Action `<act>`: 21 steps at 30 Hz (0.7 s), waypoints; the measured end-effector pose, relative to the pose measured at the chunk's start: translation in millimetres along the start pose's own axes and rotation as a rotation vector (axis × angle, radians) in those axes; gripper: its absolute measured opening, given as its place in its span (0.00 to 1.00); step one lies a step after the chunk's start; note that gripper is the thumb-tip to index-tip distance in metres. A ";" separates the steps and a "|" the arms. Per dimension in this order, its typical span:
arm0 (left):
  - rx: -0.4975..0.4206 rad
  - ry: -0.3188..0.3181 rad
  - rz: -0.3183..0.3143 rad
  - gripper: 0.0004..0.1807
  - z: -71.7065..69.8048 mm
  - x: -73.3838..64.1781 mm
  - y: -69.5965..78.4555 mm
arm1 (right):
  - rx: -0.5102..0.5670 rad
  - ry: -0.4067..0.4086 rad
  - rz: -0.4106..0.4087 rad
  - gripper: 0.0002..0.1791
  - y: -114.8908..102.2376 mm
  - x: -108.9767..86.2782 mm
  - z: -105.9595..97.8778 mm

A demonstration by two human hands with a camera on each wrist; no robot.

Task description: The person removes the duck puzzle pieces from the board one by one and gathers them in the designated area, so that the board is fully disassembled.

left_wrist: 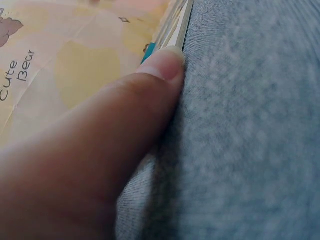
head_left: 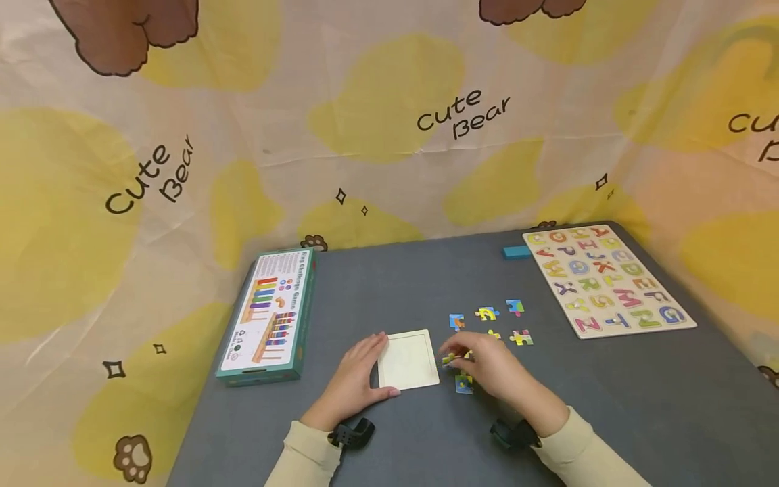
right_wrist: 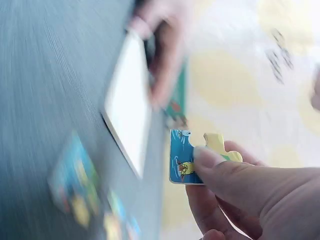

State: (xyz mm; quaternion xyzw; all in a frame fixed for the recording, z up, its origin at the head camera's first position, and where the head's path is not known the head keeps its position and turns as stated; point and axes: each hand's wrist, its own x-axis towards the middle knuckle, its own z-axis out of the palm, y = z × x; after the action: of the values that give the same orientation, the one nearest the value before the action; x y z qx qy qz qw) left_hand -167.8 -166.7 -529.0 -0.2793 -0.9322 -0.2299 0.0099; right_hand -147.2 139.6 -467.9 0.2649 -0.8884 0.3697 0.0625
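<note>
My right hand (head_left: 493,365) pinches a jigsaw puzzle piece (right_wrist: 181,157) between thumb and fingers. The piece is blue and yellow, with a duck-like figure on it, and is lifted off the table in the right wrist view. My left hand (head_left: 356,379) rests against a pale square puzzle tray (head_left: 409,360), fingers along its left side and straight thumb (left_wrist: 167,65) at the near edge. The tray's recess is bare. Under and beside the right hand lie more pieces, one of them a blue piece (head_left: 464,384); the hand partly hides some.
Several loose pieces lie beyond the right hand, including a yellow piece (head_left: 487,313) and a pink-green piece (head_left: 521,337). A Ring Challenge Game box (head_left: 268,314) stands at left. An alphabet board (head_left: 608,284) lies at far right, beside a blue block (head_left: 516,252). A printed cloth hangs behind the table.
</note>
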 end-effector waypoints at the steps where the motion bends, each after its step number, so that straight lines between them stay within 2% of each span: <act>1: -0.004 0.003 -0.001 0.57 -0.9 -0.1 0.0 | -0.004 0.024 0.032 0.14 3.5 -4.0 -9.8; 5: -0.015 0.008 0.000 0.57 -4.2 -0.5 0.1 | -0.044 0.107 0.124 0.11 22.5 -25.3 -43.8; 9: -0.017 0.001 0.003 0.57 -6.7 -1.4 -0.9 | -0.083 0.128 0.205 0.11 42.4 -47.0 -60.9; 14: -0.003 0.011 0.001 0.57 -8.6 -5.6 -4.4 | -0.057 0.094 0.378 0.09 59.0 -62.7 -59.4; 17: 0.002 0.019 -0.008 0.57 -9.3 -9.7 -5.5 | -0.050 0.079 0.403 0.09 65.4 -64.6 -54.1; 21: -0.002 0.018 -0.025 0.57 -9.9 -14.1 -5.5 | -0.071 0.101 0.381 0.08 70.7 -63.3 -48.1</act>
State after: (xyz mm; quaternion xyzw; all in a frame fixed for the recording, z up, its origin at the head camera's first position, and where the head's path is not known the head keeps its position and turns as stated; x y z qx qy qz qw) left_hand -159.9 -182.3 -524.6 -0.2656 -0.9353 -0.2333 0.0151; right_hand -133.9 241.1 -496.8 0.0708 -0.9306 0.3563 0.0452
